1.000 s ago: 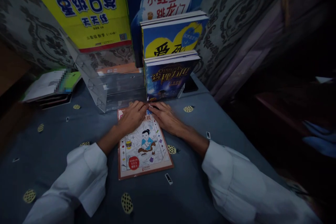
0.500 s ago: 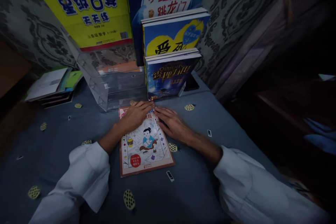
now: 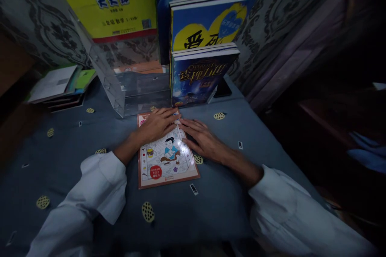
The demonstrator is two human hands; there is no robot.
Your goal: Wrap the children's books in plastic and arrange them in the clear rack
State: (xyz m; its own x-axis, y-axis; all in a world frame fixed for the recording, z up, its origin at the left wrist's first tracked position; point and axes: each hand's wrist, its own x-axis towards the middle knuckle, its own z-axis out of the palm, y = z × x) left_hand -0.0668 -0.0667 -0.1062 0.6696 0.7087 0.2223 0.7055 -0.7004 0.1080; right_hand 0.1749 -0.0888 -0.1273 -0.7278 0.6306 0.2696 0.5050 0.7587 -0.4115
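A thin picture book [image 3: 164,174] with a reddish-brown border lies flat on the table, its cover showing a seated figure in blue. My left hand [image 3: 157,125] rests palm down across the book's upper part, fingers stretched toward the right, hiding much of its title. On the right edge of the cover lies my right hand [image 3: 202,137], its fingers extended and pointing left, the fingertips close to those of my left hand. A bright glare spot shows on the cover beside the right thumb.
Behind the book, a clear acrylic rack [image 3: 119,96] holds a yellow workbook [image 3: 120,20] and several blue-covered books [image 3: 199,76]. A pile of booklets [image 3: 57,88] lies at the left. A dark flat object [image 3: 223,88] is behind the rack's right end. Patterned cloth covers the table [image 3: 99,192].
The rack, book and table sit higher in the picture, as the view has tilted down. My right hand has shifted slightly right from the left fingertips. A glare has appeared on the cover.
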